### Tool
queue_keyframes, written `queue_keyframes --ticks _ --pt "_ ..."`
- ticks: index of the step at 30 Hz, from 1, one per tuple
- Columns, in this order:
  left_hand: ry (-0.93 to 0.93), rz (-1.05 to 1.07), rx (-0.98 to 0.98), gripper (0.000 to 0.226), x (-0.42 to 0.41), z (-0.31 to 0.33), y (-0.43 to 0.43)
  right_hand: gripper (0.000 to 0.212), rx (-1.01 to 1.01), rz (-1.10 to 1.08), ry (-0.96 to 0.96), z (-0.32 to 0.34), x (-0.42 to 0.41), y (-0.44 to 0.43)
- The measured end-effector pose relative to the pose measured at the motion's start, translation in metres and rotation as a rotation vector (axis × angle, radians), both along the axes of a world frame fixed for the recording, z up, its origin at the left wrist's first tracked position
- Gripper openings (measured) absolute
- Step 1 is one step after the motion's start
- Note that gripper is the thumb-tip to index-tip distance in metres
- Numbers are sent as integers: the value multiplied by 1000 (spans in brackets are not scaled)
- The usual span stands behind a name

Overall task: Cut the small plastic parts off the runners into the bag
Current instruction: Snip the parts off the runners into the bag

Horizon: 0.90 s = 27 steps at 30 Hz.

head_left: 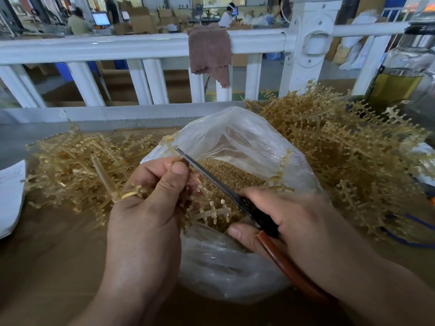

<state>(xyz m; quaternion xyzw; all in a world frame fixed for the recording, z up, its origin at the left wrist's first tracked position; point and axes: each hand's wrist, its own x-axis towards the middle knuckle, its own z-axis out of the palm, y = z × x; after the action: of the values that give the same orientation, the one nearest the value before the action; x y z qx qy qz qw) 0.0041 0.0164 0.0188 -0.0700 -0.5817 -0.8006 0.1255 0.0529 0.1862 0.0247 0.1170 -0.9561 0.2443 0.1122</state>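
**Supervisor:** Report the fixed items, largest first.

**Operator:** On my remote feed a brown table (58,267) fills the lower view; a white railing (117,47) crosses at 12 o'clock; the larger pile of runners (341,161), amber and tangled, lies at 3 o'clock of the bag; a flatter second pile (77,170) lies at 9 o'clock of it.

**Supervisor:** Locate the bag and the loose items.

**Operator:** The clear plastic bag (235,267) stands on the table at centre, mouth open upward; a glass bottle (404,71) holding yellow liquid stands at 2 o'clock; a brownish cloth (209,52) hangs over the top rail at 12 o'clock; a white paper (11,196) lies at the 9 o'clock edge.

**Supervisor:** State both grips.

**Operator:** The left hand (146,208) has thumb and fingers curled round one held runner (207,208) over the bag mouth; its stem projects past the fingers toward 12 o'clock. The right hand (294,220), at 4 o'clock, wraps the brown handles of the scissors (211,177); the black blades point toward 10 o'clock, tip at the stem; I cannot tell whether the blades are parted.

**Supervisor:** Smallest items?

**Operator:** The cut small parts (235,175) form a golden heap inside the bag; a gold ring (128,194) sits on a left finger.
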Motion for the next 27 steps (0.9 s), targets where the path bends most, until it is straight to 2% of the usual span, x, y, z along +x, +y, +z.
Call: queue_keyframes --ticks 6,10,12,14,15,17,19,20,22,25,27 --pt "-61 -35 88 12 -4 -5 0 52 13 -3 3 2 1 0" --pt "-41 -28 22 12 -3 -7 -1 51 2 -15 35 1 2 -5" --pt "-71 -79 49 11 -6 -8 -2 52 7 -30 32 1 3 -7" --pt "-84 -143 -10 7 -12 -14 -9 53 4 -40 24 1 2 -5" --pt "-109 -177 8 9 -14 -15 -13 54 8 -42 20 3 2 -3" --pt "-152 -238 16 37 -19 -11 -24 52 18 -43 14 6 0 3" --pt "-107 -269 -24 56 -27 -4 -39 47 22 -48 14 10 0 8" --pt "-77 -283 -15 59 -33 0 -49 46 16 -49 24 12 0 10" --pt "-39 -250 -28 46 -46 5 -66 44 8 -43 42 14 0 13" --pt "55 -194 -184 35 -53 10 -77 42 4 -17 35 16 1 14" --pt "107 -217 -295 54 -46 9 -72 39 5 12 28 17 2 15"
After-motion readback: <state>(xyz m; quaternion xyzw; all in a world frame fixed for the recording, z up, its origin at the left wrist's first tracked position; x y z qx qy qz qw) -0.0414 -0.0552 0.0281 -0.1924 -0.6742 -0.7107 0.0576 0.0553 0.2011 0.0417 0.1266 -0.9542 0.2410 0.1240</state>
